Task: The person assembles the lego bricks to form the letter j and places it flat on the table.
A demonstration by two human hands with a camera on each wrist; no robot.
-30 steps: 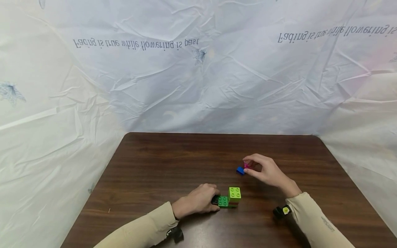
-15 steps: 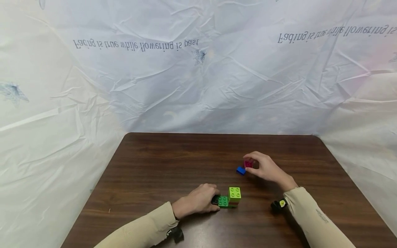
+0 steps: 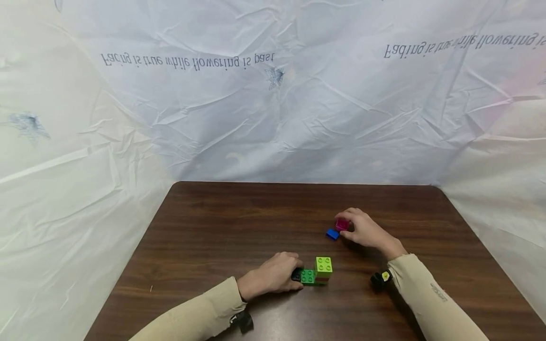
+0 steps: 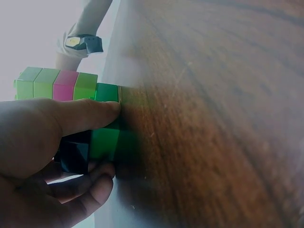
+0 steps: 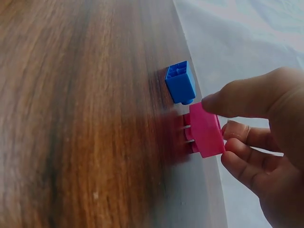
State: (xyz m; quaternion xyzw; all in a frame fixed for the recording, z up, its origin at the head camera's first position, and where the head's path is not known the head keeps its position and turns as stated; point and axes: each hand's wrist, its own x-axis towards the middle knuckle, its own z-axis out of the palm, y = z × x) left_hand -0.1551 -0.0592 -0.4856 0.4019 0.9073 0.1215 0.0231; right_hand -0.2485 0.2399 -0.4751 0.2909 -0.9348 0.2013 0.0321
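Note:
My left hand [image 3: 273, 273] grips the near-left end of a joined set of toy building bricks, thumb along a green brick [image 3: 307, 276] and fingers round the far side. A black brick [image 4: 75, 154] sits on the green layer, partly covered by that hand. At the right end rises a stack topped by a lime brick [image 3: 323, 265], with a pink layer [image 4: 65, 85] among the lime ones. Farther back, my right hand [image 3: 364, 229] pinches a magenta brick [image 5: 206, 130] between thumb and fingers, its studs turned toward the table. Beside it lies a blue brick [image 5: 180, 83] on its side.
The dark wooden table [image 3: 239, 213] runs back to a wrinkled pale sheet [image 3: 222, 118] with printed writing, hung behind and at the sides. Each wrist carries a small black camera, the right one [image 3: 381, 279] low over the table.
The right hand has shifted slightly back with the magenta brick, which has turned in its fingers and moved a little right. Left hand, brick stack and blue brick stay put.

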